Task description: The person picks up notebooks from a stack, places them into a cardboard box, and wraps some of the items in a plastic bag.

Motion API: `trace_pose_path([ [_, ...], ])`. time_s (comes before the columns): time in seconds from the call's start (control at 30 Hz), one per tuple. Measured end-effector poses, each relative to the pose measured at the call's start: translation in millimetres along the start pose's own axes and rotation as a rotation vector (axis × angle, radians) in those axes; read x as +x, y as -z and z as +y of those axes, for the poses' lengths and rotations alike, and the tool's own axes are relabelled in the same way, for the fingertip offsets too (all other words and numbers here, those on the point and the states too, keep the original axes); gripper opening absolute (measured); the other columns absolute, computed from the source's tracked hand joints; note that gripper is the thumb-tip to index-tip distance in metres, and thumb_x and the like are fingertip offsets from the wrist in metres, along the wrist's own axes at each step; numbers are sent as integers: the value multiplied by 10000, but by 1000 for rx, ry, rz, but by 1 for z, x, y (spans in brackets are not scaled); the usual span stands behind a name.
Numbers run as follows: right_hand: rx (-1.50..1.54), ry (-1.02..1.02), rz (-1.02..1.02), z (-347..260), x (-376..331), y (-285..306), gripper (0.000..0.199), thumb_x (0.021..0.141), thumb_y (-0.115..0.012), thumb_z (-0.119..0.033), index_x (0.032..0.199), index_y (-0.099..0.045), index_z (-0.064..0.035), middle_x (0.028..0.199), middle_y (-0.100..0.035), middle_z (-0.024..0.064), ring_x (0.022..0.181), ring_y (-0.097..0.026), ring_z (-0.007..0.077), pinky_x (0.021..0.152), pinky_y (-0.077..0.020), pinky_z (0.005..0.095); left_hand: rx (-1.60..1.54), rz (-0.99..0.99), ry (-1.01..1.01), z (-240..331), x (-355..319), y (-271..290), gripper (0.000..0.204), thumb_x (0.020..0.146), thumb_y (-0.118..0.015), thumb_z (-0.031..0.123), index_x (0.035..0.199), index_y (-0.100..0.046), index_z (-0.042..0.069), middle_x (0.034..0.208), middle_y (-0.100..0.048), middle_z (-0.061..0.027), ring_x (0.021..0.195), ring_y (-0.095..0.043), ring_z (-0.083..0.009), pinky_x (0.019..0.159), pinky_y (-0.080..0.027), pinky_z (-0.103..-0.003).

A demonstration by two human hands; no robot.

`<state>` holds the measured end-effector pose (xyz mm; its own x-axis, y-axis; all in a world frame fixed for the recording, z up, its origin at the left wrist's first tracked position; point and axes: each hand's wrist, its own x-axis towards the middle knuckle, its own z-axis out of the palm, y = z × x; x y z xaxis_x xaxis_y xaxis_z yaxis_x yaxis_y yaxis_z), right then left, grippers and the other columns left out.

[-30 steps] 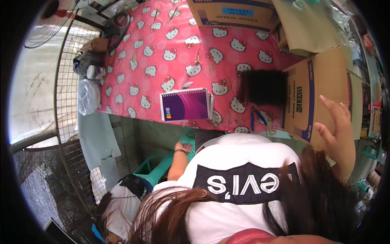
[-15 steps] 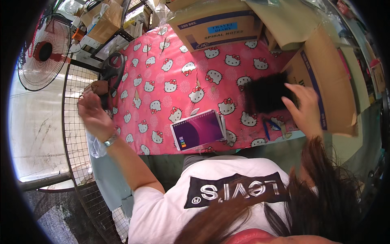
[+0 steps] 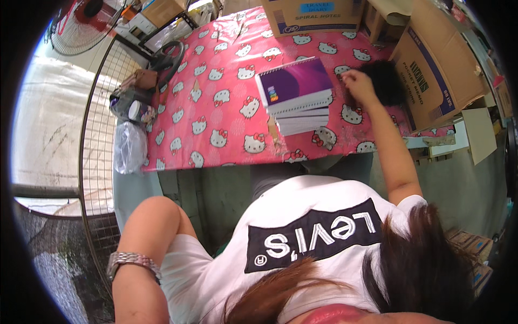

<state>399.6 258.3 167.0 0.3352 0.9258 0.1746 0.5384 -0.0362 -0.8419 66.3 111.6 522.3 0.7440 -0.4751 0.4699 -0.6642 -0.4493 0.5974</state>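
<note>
A stack of spiral notebooks (image 3: 296, 83) with a purple cover on top lies on the pink cat-patterned table cover (image 3: 226, 135). Just right of it is my right hand (image 3: 357, 87), its fingers curled together. Whatever they may hold is too small to make out. Beside that hand, next to the carton, sits a dark black fuzzy thing (image 3: 384, 82) whose kind I cannot tell. My left hand (image 3: 141, 305) is raised at the lower left edge, below a metal wristwatch (image 3: 132, 262). Its fingers are outside the picture.
An open cardboard carton (image 3: 431, 81) stands at the right, and another carton (image 3: 313, 24) at the back. A bag (image 3: 129, 97), a white-capped jar (image 3: 141, 112) and a clear plastic bag (image 3: 130, 148) line the left edge. Behind them stand a wire mesh panel (image 3: 100, 140) and a fan (image 3: 81, 27).
My left hand has come back from the table's left side to the lower picture edge. My right hand has moved left, its spread fingers now curled. The view has shifted, showing the stack's side.
</note>
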Motion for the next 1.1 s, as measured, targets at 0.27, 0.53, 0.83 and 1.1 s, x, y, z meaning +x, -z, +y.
trace_pose_path([
  [0.27, -120, 10, 24, -17, -18, 15, 224, 841, -643, -199, 1004, -694, -54, 905, -705, 144, 884, -678, 289, 790, -520, 371, 99, -156, 57, 27, 5, -11, 384, 866, -627, 314, 1097, -567, 14, 1142, -561, -134, 1082, -520, -308, 924, -415, -433],
  [0.53, -587, 93, 201, 64, -12, -51, 252, 823, -617, -149, 1039, -640, -21, 1021, -639, 183, 950, -635, 370, 822, -537, 432, 157, 1, 73, 4, -26, 38, 282, 850, -663, 245, 1012, -596, 23, 1041, -595, -94, 987, -567, -264, 854, -454, -392],
  [0.83, -754, -89, 78, 58, -8, -48, 172, 820, -597, -114, 966, -622, -27, 1016, -625, 193, 942, -644, 361, 816, -535, 458, 1011, 293, 872, -167, -93, 24, 330, 740, -790, 290, 936, -648, 65, 936, -635, -76, 884, -629, -250, 788, -497, -364],
  [1.1, -293, 126, 318, 5, 7, 9, 288, 818, -586, -136, 1080, -640, -29, 1044, -608, 219, 875, -653, 348, 791, -528, 436, 855, 156, 1083, -193, -107, 35, 316, 732, -780, 306, 927, -709, 68, 870, -676, -80, 765, -661, -229, 722, -528, -353],
])
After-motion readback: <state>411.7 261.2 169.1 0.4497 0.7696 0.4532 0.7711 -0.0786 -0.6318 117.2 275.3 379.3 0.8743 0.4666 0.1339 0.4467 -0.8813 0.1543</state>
